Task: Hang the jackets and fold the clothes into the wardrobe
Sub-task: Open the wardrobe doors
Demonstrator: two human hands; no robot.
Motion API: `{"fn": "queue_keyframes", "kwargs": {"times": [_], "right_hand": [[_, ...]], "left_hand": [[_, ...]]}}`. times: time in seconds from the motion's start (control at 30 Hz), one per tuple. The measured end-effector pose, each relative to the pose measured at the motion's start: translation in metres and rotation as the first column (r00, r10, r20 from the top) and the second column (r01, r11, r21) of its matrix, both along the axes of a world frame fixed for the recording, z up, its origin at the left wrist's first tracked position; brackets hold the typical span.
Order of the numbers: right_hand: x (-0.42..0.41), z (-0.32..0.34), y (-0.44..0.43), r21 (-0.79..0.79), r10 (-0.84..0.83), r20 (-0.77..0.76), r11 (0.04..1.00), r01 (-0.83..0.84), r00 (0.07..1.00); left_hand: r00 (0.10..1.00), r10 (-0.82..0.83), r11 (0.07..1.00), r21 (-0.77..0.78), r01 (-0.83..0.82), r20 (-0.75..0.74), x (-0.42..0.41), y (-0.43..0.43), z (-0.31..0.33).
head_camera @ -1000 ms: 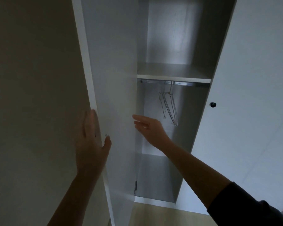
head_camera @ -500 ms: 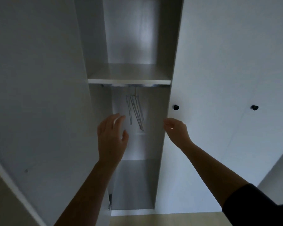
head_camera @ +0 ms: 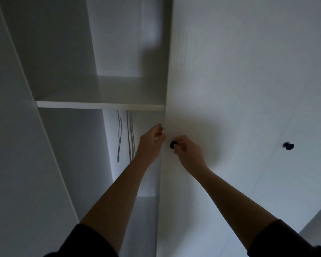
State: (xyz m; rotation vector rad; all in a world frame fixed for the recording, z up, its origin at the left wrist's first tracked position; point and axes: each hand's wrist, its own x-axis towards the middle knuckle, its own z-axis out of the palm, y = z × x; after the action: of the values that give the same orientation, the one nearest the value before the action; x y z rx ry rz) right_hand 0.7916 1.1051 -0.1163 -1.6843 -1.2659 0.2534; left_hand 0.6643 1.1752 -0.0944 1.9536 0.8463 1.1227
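- Wardrobe (head_camera: pixel 119 43): white, fills nearly the whole head view, seen from close up and tilted upward. Top and bottom are cut off by the frame. Lighting is dim.
- Closed door (head_camera: pixel 230 71): takes up the right half. Its left edge runs down the middle of the view and hides whatever sits behind it.
- Far door (head_camera: pixel 304 108): right of a faint seam, partly cut off at the frame edge.
- Open door (head_camera: pixel 11 145): swung out on the left, seen at a steep angle. Only its inner face shows.
- Shelf (head_camera: pixel 100 104): splits the open bay into an upper compartment and a lower hanging space.
- Sleeves: dark, at the bottom edge, left (head_camera: pixel 85 242) and right (head_camera: pixel 285 240), both cropped.
- Hangers (head_camera: pixel 130 138): thin wire, hanging under the shelf inside the lower space. Tops are hidden behind the shelf's front edge, count is hard to make out, and the left forearm covers the lower ends of some.
- Right hand (head_camera: pixel 189 153): fingertips pinched onto the near knob, palm side hidden.
- Left hand (head_camera: pixel 150 143): at the closed door's left edge, fingers bent toward it. Fingertips are blurred against the edge, so I cannot tell if it grips.
- Near knob (head_camera: pixel 173 145): small, dark, half covered by fingers.
- Far knob (head_camera: pixel 288 146): same kind, blurred, well apart to the right.
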Motion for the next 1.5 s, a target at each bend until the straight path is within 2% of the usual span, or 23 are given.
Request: {"fn": "queue_keyframes", "kwargs": {"times": [0.1,0.17,0.37,0.5,0.67,0.87,1.0,1.07,1.23,1.5], "right_hand": [[0.005,-0.004,0.007,0.012,0.072,-0.023,0.997,-0.072,0.997],[0.006,-0.005,0.008,0.022,0.088,-0.042,0.996,-0.087,0.995],[-0.001,-0.007,-0.022,0.042,0.090,-0.103,0.995,-0.086,0.991],[-0.012,-0.004,-0.070,0.059,0.076,-0.043,0.996,-0.074,0.996],[-0.030,-0.006,-0.147,0.063,0.002,0.067,0.998,-0.006,0.998],[-0.026,-0.010,-0.234,0.042,-0.180,0.127,0.984,0.176,0.975],[-0.013,-0.009,-0.281,0.027,-0.296,0.134,0.955,0.295,0.946],[-0.005,-0.009,-0.303,0.008,-0.320,0.120,0.947,0.322,0.940],[0.019,-0.005,-0.358,0.026,-0.377,0.093,0.926,0.377,0.921],[0.088,0.005,-0.422,-0.064,-0.397,0.093,0.913,0.403,0.913]], "left_hand": [[0.997,0.068,0.995,0.081,-0.064,-0.047,0.017,0.011,0.002],[0.993,0.111,0.992,0.072,-0.108,-0.042,0.021,0.015,0.002],[0.999,0.048,0.999,0.025,-0.048,-0.022,0.006,-0.008,0.001],[1.000,0.004,0.999,0.035,-0.004,-0.018,-0.010,-0.048,0.002],[0.980,-0.087,0.975,0.187,0.121,-0.178,-0.029,-0.117,0.013],[0.893,-0.289,0.917,0.169,0.362,-0.345,-0.020,-0.200,0.032],[0.842,-0.400,0.859,0.173,0.482,-0.362,0.000,-0.243,0.041],[0.820,-0.411,0.829,0.211,0.518,-0.397,0.013,-0.261,0.043],[0.746,-0.493,0.761,0.194,0.619,-0.447,0.058,-0.307,0.048],[0.749,-0.467,0.736,0.264,0.624,-0.470,0.134,-0.369,0.053]]}}
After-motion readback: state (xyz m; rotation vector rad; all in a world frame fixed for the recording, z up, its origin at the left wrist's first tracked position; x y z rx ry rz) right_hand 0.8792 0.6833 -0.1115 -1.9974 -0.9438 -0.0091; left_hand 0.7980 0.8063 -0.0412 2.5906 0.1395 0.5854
